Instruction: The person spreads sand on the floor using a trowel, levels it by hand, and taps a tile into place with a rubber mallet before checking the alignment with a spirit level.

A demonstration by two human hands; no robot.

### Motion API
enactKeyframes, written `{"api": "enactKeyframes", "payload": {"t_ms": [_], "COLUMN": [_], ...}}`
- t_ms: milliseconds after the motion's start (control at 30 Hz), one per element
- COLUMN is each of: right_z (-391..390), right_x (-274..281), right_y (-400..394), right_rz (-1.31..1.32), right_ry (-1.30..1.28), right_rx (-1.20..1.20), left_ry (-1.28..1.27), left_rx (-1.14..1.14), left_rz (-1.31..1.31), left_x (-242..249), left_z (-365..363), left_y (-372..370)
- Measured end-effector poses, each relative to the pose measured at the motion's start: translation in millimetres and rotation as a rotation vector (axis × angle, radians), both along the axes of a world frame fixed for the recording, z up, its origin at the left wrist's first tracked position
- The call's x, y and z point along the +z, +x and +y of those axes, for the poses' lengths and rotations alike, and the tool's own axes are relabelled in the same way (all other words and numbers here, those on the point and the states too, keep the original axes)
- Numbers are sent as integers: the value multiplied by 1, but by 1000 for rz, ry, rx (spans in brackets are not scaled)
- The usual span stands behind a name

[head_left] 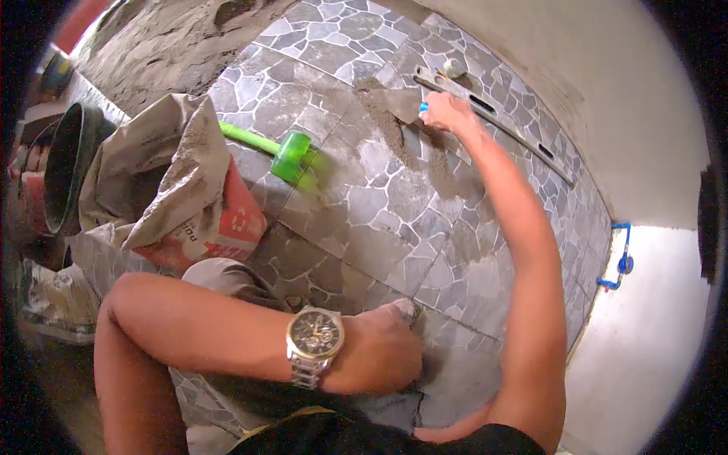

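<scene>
Right hand (449, 114) closed around the trowel (406, 105), its blade at the mortar (393, 135) on the tiles (368, 205), near the level (516, 127). Left hand (379, 343) curled low; whether it grips anything cannot be told.

The right hand (449, 112) holds a trowel (404, 105) near a level (513, 127). The left hand (383, 341) has a watch (315, 334) on its wrist. A green mallet (290, 155) lies on the floor (371, 206).

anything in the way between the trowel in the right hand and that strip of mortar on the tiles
Nothing visible: the trowel in the right hand is right beside the mortar strip. The spirit level lies on the wall side, outside that path.
</scene>
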State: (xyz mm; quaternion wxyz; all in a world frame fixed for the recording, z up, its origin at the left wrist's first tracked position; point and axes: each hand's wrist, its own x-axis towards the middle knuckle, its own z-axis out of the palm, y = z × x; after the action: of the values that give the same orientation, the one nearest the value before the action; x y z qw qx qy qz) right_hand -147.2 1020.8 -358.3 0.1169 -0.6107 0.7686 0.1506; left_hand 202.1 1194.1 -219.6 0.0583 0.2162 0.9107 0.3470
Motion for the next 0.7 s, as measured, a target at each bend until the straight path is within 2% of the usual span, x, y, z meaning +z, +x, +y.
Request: {"api": "enactKeyframes", "payload": {"t_ms": [67, 167, 267, 400, 467, 600, 700], "right_z": [8, 40, 83, 167, 202, 215, 174], "right_x": [11, 22, 15, 23, 31, 32, 21], "right_y": [-5, -16, -45, -86, -91, -90, -69], "right_rz": [-16, 79, 140, 151, 159, 46, -71], "right_ry": [7, 40, 31, -95, -98, -196, -218], "right_rx": [-13, 23, -32, -6, -131, -268, -158], "left_ry": [-157, -111, -143, -155, -160, -79, -50], "left_rx": [-62, 33, -123, -205, -214, -221, -250], "left_rz": [-151, -139, -323, -313, -302, -239, -211], "left_x": [8, 12, 32, 30, 31, 25, 12], "left_z": [1, 1, -9, -14, -14, -1, 7], "left_y": [1, 14, 7, 5, 1, -7, -11]}}
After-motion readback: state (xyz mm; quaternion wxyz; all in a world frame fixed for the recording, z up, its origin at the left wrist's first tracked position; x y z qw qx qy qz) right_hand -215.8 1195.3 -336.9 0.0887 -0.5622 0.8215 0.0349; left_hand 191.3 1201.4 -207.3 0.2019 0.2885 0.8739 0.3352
